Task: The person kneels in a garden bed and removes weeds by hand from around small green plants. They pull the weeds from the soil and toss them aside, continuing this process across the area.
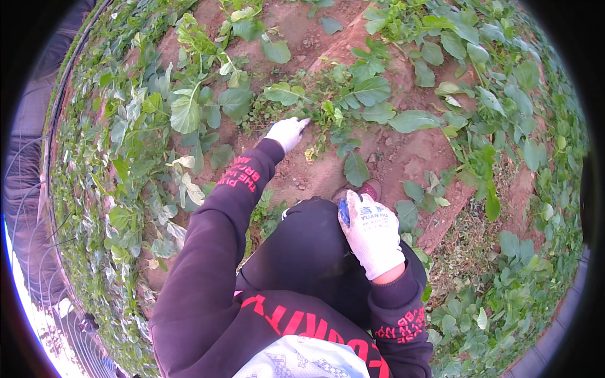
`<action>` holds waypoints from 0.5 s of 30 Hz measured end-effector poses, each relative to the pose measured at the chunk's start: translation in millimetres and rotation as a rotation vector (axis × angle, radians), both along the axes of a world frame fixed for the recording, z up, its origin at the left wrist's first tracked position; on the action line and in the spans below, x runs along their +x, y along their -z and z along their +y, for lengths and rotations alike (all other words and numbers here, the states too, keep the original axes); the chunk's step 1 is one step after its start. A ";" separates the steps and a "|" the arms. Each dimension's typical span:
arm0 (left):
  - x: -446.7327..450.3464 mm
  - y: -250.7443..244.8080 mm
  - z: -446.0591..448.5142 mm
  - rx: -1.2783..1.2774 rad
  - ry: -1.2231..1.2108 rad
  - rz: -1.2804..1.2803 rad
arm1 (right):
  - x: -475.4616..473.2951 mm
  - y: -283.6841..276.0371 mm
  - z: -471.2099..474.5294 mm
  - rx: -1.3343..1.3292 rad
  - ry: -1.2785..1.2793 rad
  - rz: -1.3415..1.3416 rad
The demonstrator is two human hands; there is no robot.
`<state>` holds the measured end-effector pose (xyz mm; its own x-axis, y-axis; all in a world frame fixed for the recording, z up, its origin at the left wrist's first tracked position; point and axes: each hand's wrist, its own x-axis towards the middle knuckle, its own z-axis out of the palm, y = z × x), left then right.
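Note:
My left hand (289, 133), in a white work glove, reaches forward to the soil at the edge of a patch of low small-leaved plants (264, 111). Its fingertips are dark, and whether it grips anything cannot be told. My right hand (371, 229), in a white glove with a blue palm coating and print on the back, is bent over my knee, fingers curled; its palm is hidden. Broad-leaved green plants (371, 91) stand just beyond my left hand. Below them a single large leaf (356, 169) hangs near my shoe (371, 189).
Leafy crop rows (118, 125) run along the left, and more broad-leaved plants (515, 94) grow at the right. A patch of dry, cut-looking plant matter (465, 245) lies on the soil at the lower right. Dark sheeting (30, 175) and thin hoops border the far left.

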<state>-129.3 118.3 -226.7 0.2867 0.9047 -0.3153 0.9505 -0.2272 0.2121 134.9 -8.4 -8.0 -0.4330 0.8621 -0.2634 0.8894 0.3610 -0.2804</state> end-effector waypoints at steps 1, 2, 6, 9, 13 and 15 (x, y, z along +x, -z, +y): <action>4.7 0.9 4.8 0.051 -0.038 -0.033 | -0.1 0.9 -0.2 0.019 -0.004 0.002; 8.8 0.4 8.7 0.102 -0.075 -0.066 | 0.0 2.3 -1.1 0.037 -0.008 0.004; 19.0 12.7 14.4 0.210 -0.118 -0.162 | 0.2 4.3 -0.5 0.048 -0.013 0.013; 21.7 28.4 3.9 0.372 -0.223 -0.271 | -0.4 2.0 0.0 0.026 -0.015 -0.001; 27.4 39.8 -15.0 0.430 -0.323 -0.240 | 1.5 2.9 -1.1 0.065 -0.033 0.009; 26.2 47.0 -24.0 0.394 -0.289 -0.068 | 1.2 3.3 -1.9 0.080 -0.035 0.009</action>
